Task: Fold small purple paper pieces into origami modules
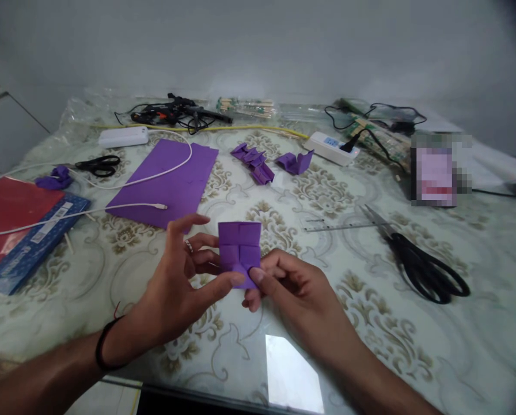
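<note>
A small square of folded purple paper (241, 236) is held up above the table, its crease lines showing. My left hand (175, 282) grips its lower left, thumb in front and other fingers behind, with the index finger raised off it. At the lower right corner, my right hand (299, 288) pinches the paper between thumb and fingers. Beyond it lie a row of folded purple paper pieces (255, 163) and one separate folded piece (295, 162). Flat purple sheets (158, 178) rest behind my left hand.
Large black-handled scissors (422, 259) and a clear ruler (344, 226) lie to the right. Smaller scissors (98, 165), a white cable (141, 206) and a blue-and-red packet (37, 230) are at left. A power strip (332, 147) and black cables (175, 112) sit at the back.
</note>
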